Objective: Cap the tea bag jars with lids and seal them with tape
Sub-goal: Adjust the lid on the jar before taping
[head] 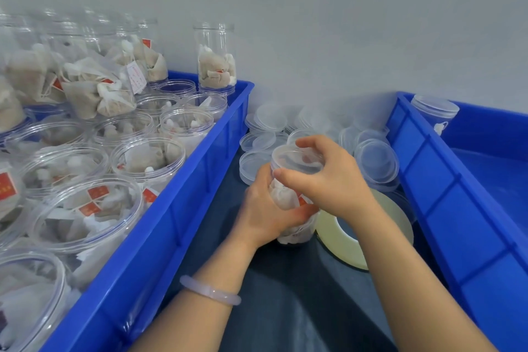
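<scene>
Lid on this jar now, tape not yet.

My left hand (265, 208) wraps round the jar (294, 233), which stands on the dark surface between the bins. My right hand (328, 177) curls over the lid (297, 158), gripping its rim at the mouth. I can't tell if it's seated. The tape roll (328, 230) lies just beside. One capped jar (434, 111) sits in the right bin (428, 197); plenty of open jars (148, 157) wait in the left bin (200, 174), so I'd say it's early going.

Bright even light, soft blur, wide-angle bowing

clear jar (288, 200) upright, lid (297, 158) on top
</scene>
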`<action>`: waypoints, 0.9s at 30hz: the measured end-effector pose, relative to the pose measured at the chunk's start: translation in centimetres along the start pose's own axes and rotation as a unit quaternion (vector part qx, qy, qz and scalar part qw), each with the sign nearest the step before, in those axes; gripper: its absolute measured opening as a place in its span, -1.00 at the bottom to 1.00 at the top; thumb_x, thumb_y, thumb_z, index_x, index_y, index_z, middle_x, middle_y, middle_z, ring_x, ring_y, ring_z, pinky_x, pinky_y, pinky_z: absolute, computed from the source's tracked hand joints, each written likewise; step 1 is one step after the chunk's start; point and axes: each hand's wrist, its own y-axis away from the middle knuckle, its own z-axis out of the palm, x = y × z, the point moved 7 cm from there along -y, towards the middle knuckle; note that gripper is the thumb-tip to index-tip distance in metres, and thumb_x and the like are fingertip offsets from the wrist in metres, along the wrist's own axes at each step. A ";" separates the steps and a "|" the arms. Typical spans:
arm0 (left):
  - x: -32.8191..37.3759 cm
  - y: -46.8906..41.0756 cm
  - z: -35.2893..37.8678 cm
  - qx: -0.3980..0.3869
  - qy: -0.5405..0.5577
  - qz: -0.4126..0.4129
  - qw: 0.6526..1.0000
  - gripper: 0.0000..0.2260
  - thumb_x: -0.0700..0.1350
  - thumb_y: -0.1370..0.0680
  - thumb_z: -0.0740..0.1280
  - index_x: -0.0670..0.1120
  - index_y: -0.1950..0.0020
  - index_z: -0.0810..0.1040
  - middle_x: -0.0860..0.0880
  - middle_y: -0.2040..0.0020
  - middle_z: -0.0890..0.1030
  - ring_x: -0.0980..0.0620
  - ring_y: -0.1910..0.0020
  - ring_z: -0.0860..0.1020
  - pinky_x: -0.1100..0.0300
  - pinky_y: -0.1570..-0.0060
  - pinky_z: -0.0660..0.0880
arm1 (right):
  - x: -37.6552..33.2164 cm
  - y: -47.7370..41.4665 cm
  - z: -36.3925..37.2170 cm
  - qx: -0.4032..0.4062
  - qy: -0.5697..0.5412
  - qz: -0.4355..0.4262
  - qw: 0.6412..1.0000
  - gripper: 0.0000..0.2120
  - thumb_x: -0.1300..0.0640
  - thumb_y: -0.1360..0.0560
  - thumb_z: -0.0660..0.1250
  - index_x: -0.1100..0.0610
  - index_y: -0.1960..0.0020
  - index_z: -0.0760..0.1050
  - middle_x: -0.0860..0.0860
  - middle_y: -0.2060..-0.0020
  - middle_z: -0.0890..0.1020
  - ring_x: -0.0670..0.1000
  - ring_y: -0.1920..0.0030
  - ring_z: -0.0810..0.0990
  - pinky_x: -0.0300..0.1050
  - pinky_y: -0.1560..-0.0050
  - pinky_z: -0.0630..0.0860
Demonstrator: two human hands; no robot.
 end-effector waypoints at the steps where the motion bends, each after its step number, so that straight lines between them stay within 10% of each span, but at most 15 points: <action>1: 0.0 0.0 -0.1 0.003 -0.003 -0.001 1.000 -0.40 0.23 -0.05 0.47 0.19 -0.03 0.39 0.41 0.04 0.53 0.43 0.01 0.50 0.51 0.15 0.43 | -0.1 0.0 0.0 0.001 0.002 -0.007 1.000 -0.38 -0.27 -0.10 0.42 -0.15 -0.13 0.43 -0.17 -0.11 0.52 -0.17 -0.15 0.47 -0.30 0.01 0.40; 5: 0.0 -0.2 -0.2 -0.021 -0.002 0.005 1.000 -0.23 0.13 -0.02 0.56 0.16 -0.19 0.39 0.21 -0.06 0.59 0.29 -0.10 0.53 0.28 -0.06 0.52 | -0.2 0.0 0.2 -0.052 0.001 -0.030 0.998 -0.28 -0.30 -0.09 0.48 -0.18 -0.21 0.42 -0.21 -0.20 0.49 -0.20 -0.24 0.44 -0.22 -0.19 0.40; 13: -0.2 -1.0 0.3 -0.026 -0.033 -0.011 0.999 -0.40 0.02 -0.15 0.48 -0.10 -0.15 0.49 0.01 0.00 0.64 0.04 -0.03 0.60 -0.03 -0.01 0.57 | -0.2 0.5 0.7 0.067 -0.006 -0.015 0.998 -0.32 -0.29 -0.11 0.48 -0.13 -0.16 0.39 -0.18 -0.10 0.51 -0.16 -0.11 0.47 -0.25 0.01 0.38; 20: -0.4 -0.8 0.0 -0.008 -0.014 -0.002 1.000 -0.27 0.02 -0.16 0.54 -0.02 -0.29 0.40 0.12 -0.09 0.61 0.24 -0.08 0.58 0.23 -0.03 0.56 | -0.4 0.1 1.1 -0.004 0.015 -0.017 1.000 -0.15 -0.28 -0.08 0.53 -0.11 -0.31 0.38 -0.24 -0.12 0.40 -0.21 -0.16 0.38 -0.22 -0.07 0.42; 27: 0.1 -1.2 0.4 -0.019 -0.025 0.022 0.999 -0.52 -0.05 -0.23 0.48 -0.10 -0.12 0.51 0.06 0.07 0.66 0.17 0.06 0.62 0.41 0.20 0.49 | -0.6 0.7 1.2 0.088 0.020 -0.011 0.996 -0.30 -0.22 -0.18 0.51 -0.07 -0.25 0.39 -0.17 -0.16 0.47 -0.19 -0.09 0.40 -0.25 0.01 0.32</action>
